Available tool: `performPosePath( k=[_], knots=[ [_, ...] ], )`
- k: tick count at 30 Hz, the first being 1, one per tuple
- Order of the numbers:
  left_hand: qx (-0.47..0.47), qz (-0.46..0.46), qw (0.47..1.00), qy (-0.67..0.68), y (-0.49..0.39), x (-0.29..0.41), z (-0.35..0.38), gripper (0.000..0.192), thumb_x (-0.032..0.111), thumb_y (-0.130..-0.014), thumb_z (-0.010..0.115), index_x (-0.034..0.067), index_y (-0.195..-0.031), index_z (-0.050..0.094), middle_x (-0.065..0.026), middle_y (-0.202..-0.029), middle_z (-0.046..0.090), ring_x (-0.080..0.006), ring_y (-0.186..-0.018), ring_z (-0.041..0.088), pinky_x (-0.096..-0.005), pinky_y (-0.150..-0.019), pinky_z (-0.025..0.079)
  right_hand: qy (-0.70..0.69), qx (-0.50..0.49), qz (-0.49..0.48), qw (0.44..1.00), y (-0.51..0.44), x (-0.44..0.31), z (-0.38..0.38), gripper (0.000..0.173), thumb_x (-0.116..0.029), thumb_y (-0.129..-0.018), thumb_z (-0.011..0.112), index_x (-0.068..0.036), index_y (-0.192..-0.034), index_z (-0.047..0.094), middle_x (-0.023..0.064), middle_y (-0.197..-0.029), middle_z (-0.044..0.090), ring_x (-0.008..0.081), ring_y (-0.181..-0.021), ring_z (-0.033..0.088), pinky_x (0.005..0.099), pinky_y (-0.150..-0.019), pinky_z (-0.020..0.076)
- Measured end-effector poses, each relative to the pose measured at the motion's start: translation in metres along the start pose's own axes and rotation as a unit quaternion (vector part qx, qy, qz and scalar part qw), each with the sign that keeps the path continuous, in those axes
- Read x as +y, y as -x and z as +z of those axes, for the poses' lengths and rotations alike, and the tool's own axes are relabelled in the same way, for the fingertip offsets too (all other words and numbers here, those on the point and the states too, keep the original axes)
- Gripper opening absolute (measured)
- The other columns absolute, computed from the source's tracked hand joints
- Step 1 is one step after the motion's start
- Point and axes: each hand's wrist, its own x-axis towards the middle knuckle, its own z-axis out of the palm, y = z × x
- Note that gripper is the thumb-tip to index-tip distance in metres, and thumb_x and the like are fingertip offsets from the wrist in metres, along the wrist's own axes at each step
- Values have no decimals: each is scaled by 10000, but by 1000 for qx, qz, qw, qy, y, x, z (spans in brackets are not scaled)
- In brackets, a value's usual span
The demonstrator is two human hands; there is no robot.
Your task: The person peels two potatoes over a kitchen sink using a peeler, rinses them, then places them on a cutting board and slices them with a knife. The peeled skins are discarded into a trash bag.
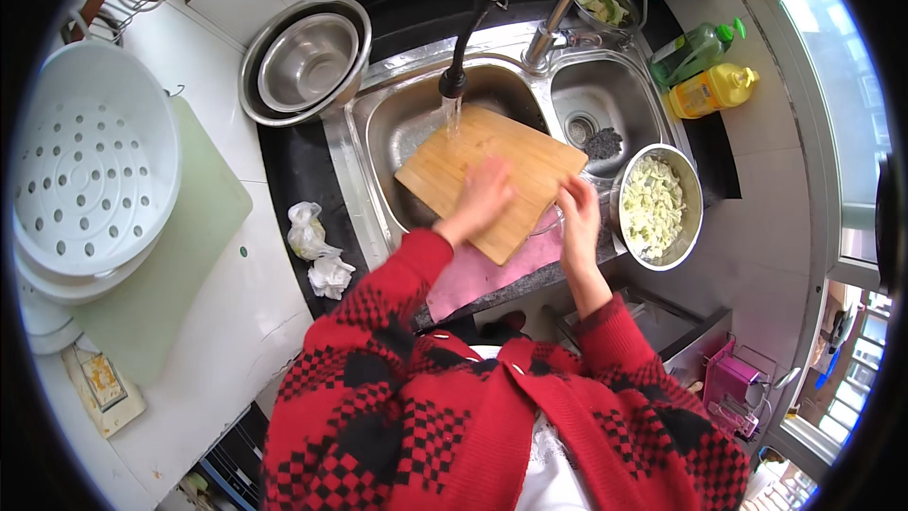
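A wooden cutting board (pixel 533 156) lies tilted across the larger basin of a steel double sink (pixel 386 121). My left hand (pixel 488 188), slightly blurred, rests flat on the board's face. At the board's right edge, my right hand (pixel 580 209) touches or holds it with bent fingers; the thumb side is partly hidden. Water runs from the black spray head (pixel 452 81) of the faucet onto the board's upper left part. Beneath the board's near corner, a pink cloth (pixel 464 284) covers the counter edge. A steel bowl (pixel 696 227) of chopped cabbage (pixel 649 209) stands right of my right hand.
Nested steel bowls (pixel 308 64) stand left of the sink, near crumpled plastic bags (pixel 306 231). A white colander (pixel 92 156) and green cutting board (pixel 206 191) lie far left. Green (pixel 691 53) and yellow (pixel 709 92) bottles stand at right. A dark scouring pad (pixel 604 144) lies in the small basin.
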Motion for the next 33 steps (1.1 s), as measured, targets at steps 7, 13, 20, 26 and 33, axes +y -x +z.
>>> performPosePath(
  k=[7, 13, 20, 26, 33],
  knots=[
    [-2, 181, 983, -33, 13, 4, 20, 608, 457, -988, 356, 94, -1474, 315, -131, -1550, 251, -271, -1457, 162, -480, -1172, 106, -268, -58, 308, 911, 23, 58, -4, 424, -205, -870, 710, -26, -1205, 521, 53, -1108, 606, 161, -976, 596, 326, -825, 494],
    [-32, -113, 993, 8, -2, -55, -9, 585, 414, -998, 342, 84, -1479, 302, -128, -1554, 244, -275, -1450, 178, -485, -1165, 115, -165, -29, 277, 946, 27, 63, 41, 408, -175, -820, 733, -29, -1172, 590, 64, -1143, 630, 190, -1045, 585, 374, -848, 499],
    [-25, 83, 991, 98, -27, 3, -27, 582, 426, -990, 367, 124, -1484, 309, -139, -1571, 187, -269, -1466, 120, -453, -1172, 89, -87, -80, 227, 967, 25, -33, 16, 328, -143, -799, 687, 13, -1081, 627, 74, -961, 672, 161, -852, 649, 313, -707, 536],
    [17, -35, 976, 213, -84, -69, -70, 567, 418, -998, 385, 69, -1445, 372, -127, -1546, 273, -237, -1444, 203, -348, -1162, 168, 9, -164, 167, 972, -29, -93, 27, 320, -230, -809, 681, -5, -1032, 636, 40, -858, 664, 97, -683, 619, 215, -608, 501],
    [128, -109, 907, 386, -92, -85, -68, 536, 439, -992, 368, 61, -1369, 422, -168, -1316, 543, -333, -1218, 507, -399, -1005, 381, 185, -256, 143, 938, -99, -114, 78, 339, -270, -804, 664, 31, -962, 669, 74, -808, 659, 146, -650, 623, 256, -609, 522]
  ],
)
